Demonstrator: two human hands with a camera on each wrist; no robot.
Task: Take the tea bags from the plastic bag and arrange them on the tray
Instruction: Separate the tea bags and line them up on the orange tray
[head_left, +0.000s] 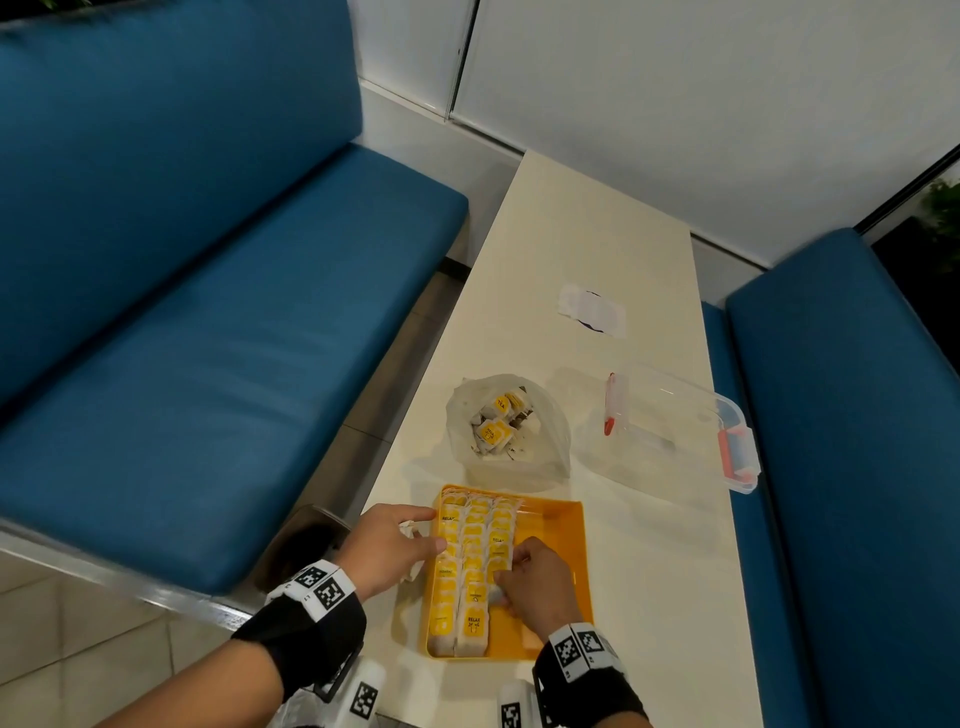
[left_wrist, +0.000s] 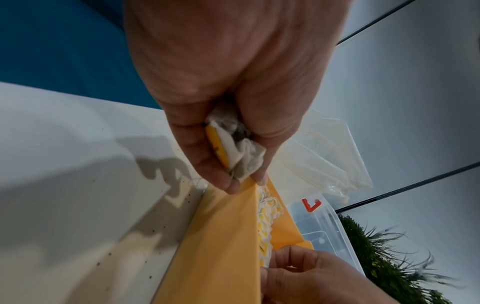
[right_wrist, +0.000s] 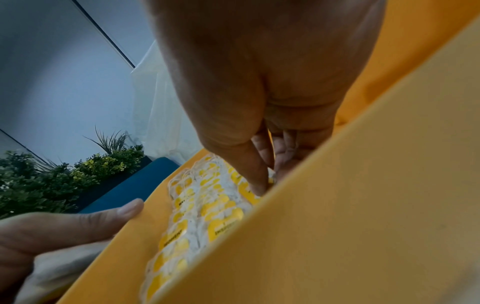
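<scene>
A yellow tray (head_left: 558, 540) lies at the near end of the white table, with three rows of yellow-tagged tea bags (head_left: 470, 566) filling its left half. My left hand (head_left: 415, 540) rests at the tray's left wall and grips a small bunch of tea bags (left_wrist: 235, 152) between thumb and fingers. My right hand (head_left: 506, 571) is inside the tray, its thumb and fingertips (right_wrist: 257, 185) pinching a tea bag in the third row. Just beyond the tray stands the open plastic bag (head_left: 540, 452), with several more tea bags (head_left: 496, 423) in it.
A clear plastic box (head_left: 675, 431) with red latches sits right of the bag. A white paper patch (head_left: 592, 312) lies farther up the table. Blue benches (head_left: 208, 338) flank both long sides of the narrow table (head_left: 649, 597). The tray's right half (head_left: 550, 623) is bare.
</scene>
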